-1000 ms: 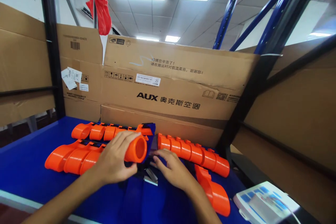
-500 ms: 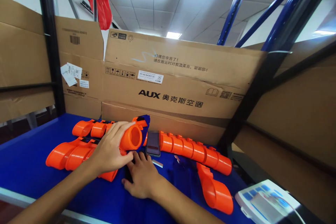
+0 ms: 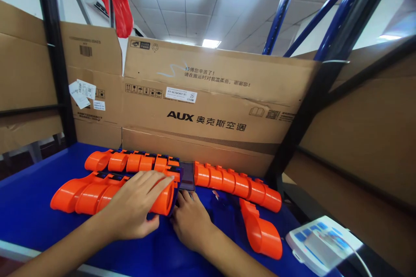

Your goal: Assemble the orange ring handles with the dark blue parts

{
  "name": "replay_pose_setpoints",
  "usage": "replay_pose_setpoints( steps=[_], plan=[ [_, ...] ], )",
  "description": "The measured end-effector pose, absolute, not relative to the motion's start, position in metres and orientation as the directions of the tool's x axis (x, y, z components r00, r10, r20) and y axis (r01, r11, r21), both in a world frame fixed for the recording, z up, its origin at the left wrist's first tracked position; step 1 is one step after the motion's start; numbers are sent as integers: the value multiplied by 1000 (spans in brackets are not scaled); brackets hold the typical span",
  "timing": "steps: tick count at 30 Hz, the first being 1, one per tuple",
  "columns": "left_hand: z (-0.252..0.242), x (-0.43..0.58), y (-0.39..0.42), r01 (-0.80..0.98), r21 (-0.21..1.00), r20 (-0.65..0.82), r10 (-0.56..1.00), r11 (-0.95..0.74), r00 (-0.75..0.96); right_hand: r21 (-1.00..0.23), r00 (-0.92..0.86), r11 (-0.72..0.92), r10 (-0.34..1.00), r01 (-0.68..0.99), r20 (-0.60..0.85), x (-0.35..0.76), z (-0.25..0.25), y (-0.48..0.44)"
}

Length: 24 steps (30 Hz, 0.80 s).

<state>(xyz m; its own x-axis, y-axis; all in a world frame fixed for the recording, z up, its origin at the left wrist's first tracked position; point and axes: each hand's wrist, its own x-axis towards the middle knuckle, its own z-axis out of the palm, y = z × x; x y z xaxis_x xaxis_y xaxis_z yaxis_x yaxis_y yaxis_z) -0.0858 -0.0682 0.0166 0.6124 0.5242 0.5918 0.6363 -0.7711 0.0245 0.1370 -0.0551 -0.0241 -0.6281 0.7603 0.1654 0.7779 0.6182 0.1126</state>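
Note:
My left hand (image 3: 139, 205) curls over the right end of the front row of orange plastic loops (image 3: 87, 194), its fingers wrapped on the end orange loop (image 3: 168, 197). Dark blue material shows along the right edge of that loop. Close beside it, my right hand (image 3: 191, 220) is low on the blue table, fingers bent together; what they hold, if anything, is hidden. A dark phone (image 3: 187, 176) lies just beyond the right fingertips. Behind the front row runs a back row of orange loops (image 3: 133, 162) with dark clips on top.
More joined orange loops (image 3: 235, 184) lie right of the phone, with a separate orange piece (image 3: 264, 236) nearer me. A white device with blue buttons (image 3: 325, 242) and a cable sits at the right edge. A cardboard wall (image 3: 208, 99) and dark rack posts (image 3: 297, 121) stand behind.
My left hand has lowered the tilted end loop into line with the front row. My right hand has shifted right, its spread fingers now bent; the small white strip is out of sight.

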Motion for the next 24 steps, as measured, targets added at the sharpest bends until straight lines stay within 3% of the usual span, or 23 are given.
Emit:
replay_pose_setpoints(
  steps=[4,18,24],
  plan=[
    [9,-83,-77,652,-30,500,554,-757,666,106,-615,606,774,789,150,144,-20,-57],
    [-12,-75,-61,680,-35,365,624,-732,691,44,-584,583,802,811,125,156,-12,-61],
    [-11,-79,-63,661,60,363,633,-748,684,36,-608,610,780,791,150,165,4,-61]
  ],
)
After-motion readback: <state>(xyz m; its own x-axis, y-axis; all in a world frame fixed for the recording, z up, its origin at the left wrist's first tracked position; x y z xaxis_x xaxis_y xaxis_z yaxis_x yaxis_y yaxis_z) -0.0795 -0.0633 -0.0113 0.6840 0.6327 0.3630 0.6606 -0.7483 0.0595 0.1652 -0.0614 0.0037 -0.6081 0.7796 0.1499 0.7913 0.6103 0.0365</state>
